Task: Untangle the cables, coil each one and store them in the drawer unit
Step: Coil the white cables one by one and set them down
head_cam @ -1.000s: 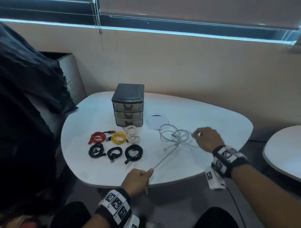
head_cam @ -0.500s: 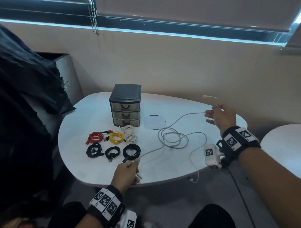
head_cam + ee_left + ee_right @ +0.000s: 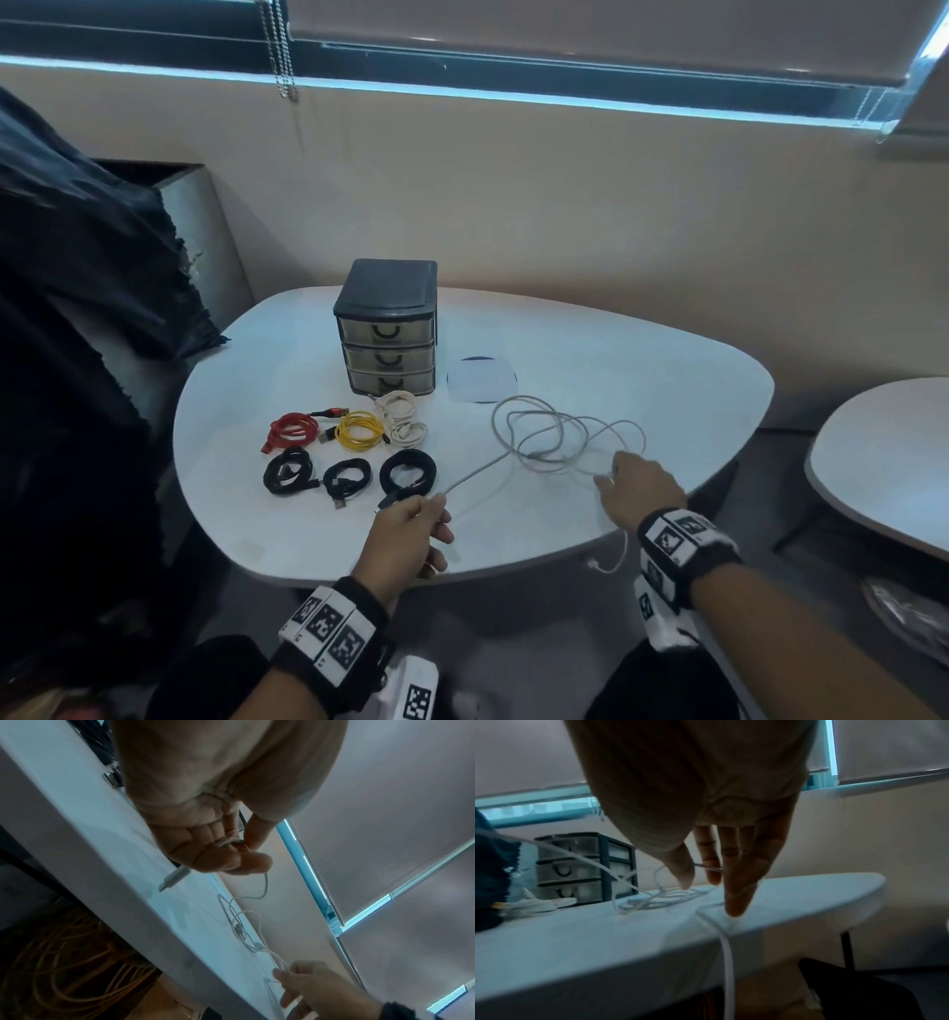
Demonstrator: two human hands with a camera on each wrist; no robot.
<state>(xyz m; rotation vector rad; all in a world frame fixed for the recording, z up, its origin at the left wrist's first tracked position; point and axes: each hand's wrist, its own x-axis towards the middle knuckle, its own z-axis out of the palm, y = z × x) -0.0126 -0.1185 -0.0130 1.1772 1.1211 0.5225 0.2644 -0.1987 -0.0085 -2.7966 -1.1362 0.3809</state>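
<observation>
Cables are mostly sorted already: seven neat coils (image 3: 354, 452) are lying on the tabletop (image 3: 642, 370) just in front of the drawer unit (image 3: 386, 329), whose three drawers are all closed. One white cable (image 3: 544, 431) is still sprawling in loose overlapping loops to the right of the unit, with one end (image 3: 608, 562) dangling over the near edge.

The left hand (image 3: 405, 539) is pinching the cable close to its plug (image 3: 174, 877) between thumb and curled fingers (image 3: 254, 860), drawing a straight run out of the heap. The right hand (image 3: 642, 485) is reaching into the near side of the loops; its fingers (image 3: 741, 882) are hanging fairly straight and slightly spread, with a strand passing between thumb and forefinger, though a firm pinch cannot be told.

To do this well, the left hand should be staying anchored as the fixed end while the right is lifting one loop at a time off the top, not tugging, since pulling hard would probably tighten any crossing into a knot. Bringing the dangling end back onto the tabletop first would keep it from dragging the rest down
</observation>
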